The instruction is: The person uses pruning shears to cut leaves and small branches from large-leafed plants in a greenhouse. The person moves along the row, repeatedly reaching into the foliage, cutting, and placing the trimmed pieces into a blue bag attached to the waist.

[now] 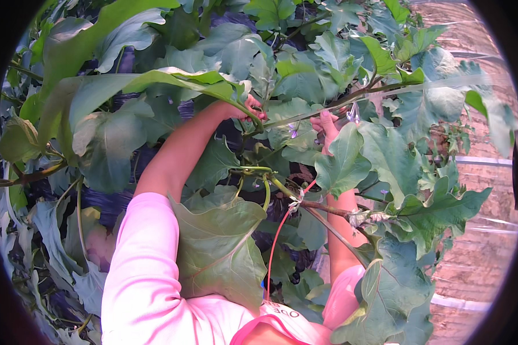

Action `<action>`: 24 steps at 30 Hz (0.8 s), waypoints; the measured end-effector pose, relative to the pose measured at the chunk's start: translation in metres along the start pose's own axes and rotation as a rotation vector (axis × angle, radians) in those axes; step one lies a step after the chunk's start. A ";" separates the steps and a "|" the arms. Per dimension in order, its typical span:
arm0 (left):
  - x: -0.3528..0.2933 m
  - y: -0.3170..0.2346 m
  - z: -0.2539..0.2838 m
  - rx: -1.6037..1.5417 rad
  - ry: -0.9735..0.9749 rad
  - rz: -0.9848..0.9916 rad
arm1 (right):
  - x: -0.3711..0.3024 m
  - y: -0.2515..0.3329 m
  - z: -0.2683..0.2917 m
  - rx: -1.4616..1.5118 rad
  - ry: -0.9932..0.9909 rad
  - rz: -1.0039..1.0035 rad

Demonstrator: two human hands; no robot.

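Broad-leaved plants with purple flowers, which look like eggplants, surround both arms. My left hand [248, 109] reaches in among the stems with its fingers curled closed, beside a curved green leaf stalk [236, 102] that passes in front. What it grips is hidden. To its right, my right hand [326, 127] is closed with the thumb up, partly covered by a large leaf [346, 160]. Its hold is too small to make out. A thin taut strand [296, 118] runs between the hands toward the upper right. A purple flower [352, 112] hangs beside the right hand.
A thick branch [322, 206] crosses in front of my right forearm. A red cord [275, 240] hangs down toward my chest. One big leaf [224, 247] covers part of my front. Dark plastic film [112, 195] lies under the plants, and brown ground [472, 241] runs along the right.
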State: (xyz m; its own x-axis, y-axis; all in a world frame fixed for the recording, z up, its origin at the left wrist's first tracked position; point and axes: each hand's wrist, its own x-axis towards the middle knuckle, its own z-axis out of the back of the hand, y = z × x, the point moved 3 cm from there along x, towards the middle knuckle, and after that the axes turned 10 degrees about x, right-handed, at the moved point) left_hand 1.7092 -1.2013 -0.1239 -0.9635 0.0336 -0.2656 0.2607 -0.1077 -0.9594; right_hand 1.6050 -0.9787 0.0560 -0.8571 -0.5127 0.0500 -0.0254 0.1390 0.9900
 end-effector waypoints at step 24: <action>-0.404 -0.304 -0.203 -0.374 -0.184 0.258 | 0.069 -0.041 -0.027 -0.201 -0.028 0.103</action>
State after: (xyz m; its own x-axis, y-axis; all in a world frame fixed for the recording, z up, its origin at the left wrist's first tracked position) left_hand 2.0316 -0.9809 0.2557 -0.8505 -0.1268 -0.5105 0.4640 0.2761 -0.8417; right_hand 1.5608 -1.0430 0.0226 -0.8641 -0.4800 0.1517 0.1640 0.0164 0.9863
